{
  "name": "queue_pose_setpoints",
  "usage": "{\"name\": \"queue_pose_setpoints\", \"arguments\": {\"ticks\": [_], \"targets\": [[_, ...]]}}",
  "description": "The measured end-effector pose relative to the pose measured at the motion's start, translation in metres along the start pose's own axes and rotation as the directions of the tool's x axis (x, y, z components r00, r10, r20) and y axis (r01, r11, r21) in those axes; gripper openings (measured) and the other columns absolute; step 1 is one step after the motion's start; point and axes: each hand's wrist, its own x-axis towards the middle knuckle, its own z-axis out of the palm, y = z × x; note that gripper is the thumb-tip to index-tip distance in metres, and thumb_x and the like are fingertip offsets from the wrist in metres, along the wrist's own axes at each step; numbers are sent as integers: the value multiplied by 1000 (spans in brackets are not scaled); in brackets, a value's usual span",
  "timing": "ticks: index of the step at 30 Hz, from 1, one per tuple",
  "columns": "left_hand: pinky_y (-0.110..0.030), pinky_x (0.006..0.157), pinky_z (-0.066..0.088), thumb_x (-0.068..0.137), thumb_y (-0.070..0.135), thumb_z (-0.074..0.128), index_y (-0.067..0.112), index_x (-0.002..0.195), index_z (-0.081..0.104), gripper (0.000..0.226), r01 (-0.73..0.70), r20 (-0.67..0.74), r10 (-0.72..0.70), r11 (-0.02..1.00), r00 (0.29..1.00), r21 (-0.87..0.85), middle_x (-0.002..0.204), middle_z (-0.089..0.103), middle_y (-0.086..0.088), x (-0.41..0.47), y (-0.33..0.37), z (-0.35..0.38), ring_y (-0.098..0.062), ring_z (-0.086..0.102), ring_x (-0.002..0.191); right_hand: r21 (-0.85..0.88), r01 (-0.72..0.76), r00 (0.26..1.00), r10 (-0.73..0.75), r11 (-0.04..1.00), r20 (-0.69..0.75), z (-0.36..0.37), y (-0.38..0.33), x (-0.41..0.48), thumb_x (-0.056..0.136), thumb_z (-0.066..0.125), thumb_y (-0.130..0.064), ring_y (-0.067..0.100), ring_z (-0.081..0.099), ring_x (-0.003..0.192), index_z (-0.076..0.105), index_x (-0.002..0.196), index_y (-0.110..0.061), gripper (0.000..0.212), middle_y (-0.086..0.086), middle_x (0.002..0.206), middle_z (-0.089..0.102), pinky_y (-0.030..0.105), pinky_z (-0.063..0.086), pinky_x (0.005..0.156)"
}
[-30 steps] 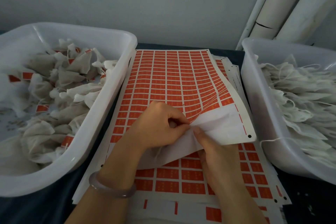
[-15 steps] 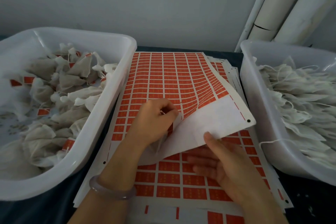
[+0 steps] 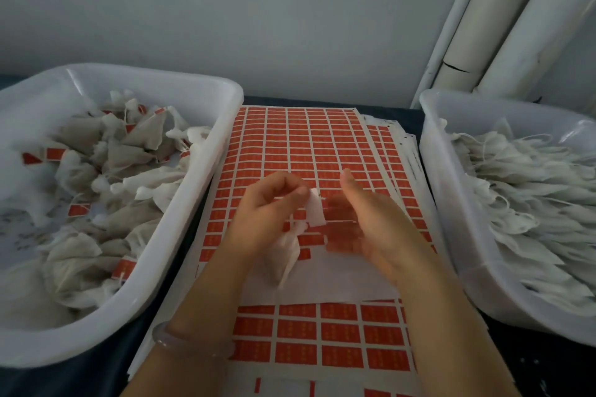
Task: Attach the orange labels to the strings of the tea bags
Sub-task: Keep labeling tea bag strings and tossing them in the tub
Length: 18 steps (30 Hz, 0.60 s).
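A sheet of orange labels (image 3: 306, 145) lies flat on a stack between two tubs. Above it, my left hand (image 3: 271, 203) pinches one peeled label (image 3: 314, 211), whose white back faces me. A tea bag (image 3: 283, 256) hangs under that hand; its string is too fine to make out. To the right of the label, my right hand (image 3: 367, 222) is blurred, its fingers straight and holding nothing. A bare white strip of backing (image 3: 338, 280) crosses the sheet below both hands.
The white tub on the left (image 3: 206, 171) holds tea bags that carry orange labels. Another white tub on the right (image 3: 433, 177) is full of plain tea bags with loose strings. White pipes (image 3: 503, 42) run up the wall at the back right.
The lifted corner of the label sheet has dropped flat. My right hand has let go of it and opened. My left hand has risen with a peeled label and the tea bag.
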Motion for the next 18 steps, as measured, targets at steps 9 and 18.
{"name": "queue_pose_setpoints", "arguments": {"ticks": [9,18], "targets": [[-5,66,46,90,19,58,27,84,66,12,-81,-1,81,992,997,101,81,67,15,2,-3,-1,2,63,80,633,-158,971,3,758,239,-10,28,22,67,71,-9,15,69,67,78,82,-8,16,9,78,72,21,53,52],[-10,43,38,68,62,71,35,81,47,38,171,-90,-145,822,985,544,72,60,20,4,-7,6,-3,62,61,685,50,996,16,726,-90,-16,37,24,63,70,-9,15,71,71,72,95,-6,33,9,85,74,22,54,56]]}}
